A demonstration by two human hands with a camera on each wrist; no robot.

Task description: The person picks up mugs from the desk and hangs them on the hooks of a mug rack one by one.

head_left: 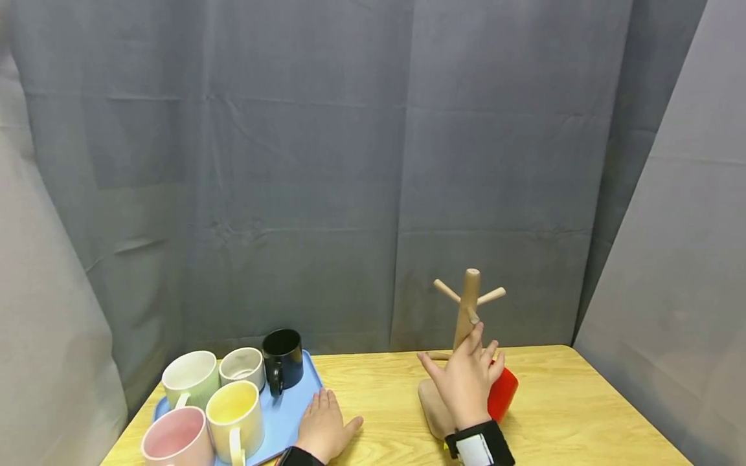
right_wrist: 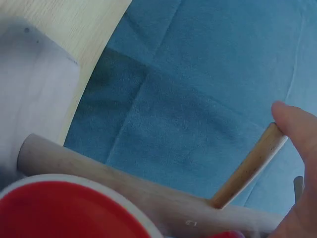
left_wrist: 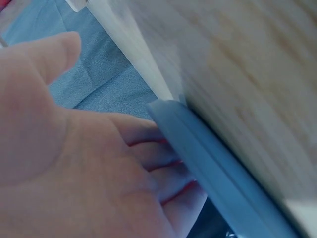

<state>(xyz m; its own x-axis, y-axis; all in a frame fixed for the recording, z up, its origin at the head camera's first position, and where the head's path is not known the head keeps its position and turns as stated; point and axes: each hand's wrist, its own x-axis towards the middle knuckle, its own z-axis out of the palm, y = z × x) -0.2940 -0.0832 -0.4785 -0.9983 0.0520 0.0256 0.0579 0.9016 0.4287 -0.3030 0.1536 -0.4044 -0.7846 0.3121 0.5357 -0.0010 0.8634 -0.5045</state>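
My right hand [head_left: 466, 382] is in front of a wooden mug tree [head_left: 467, 304], its fingers spread. In the right wrist view a digit [right_wrist: 297, 124] meets or overlaps the tip of a wooden peg [right_wrist: 250, 166]. A tilted red mug [head_left: 504, 391] is beside the post; its white rim and red inside [right_wrist: 64, 213] show close to the right wrist camera, its handle hidden. My left hand [head_left: 325, 424] is at the right edge of a blue tray [head_left: 291, 414]; its straight fingers go behind the tray's rim [left_wrist: 208, 158] in the left wrist view.
On the tray are a black mug [head_left: 283, 362], a white cup [head_left: 242, 367], a pale green mug [head_left: 192, 382], a yellow mug [head_left: 236, 421] and a pink mug [head_left: 177, 440]. The wooden table [head_left: 583, 414] meets grey cloth [head_left: 315, 194] behind.
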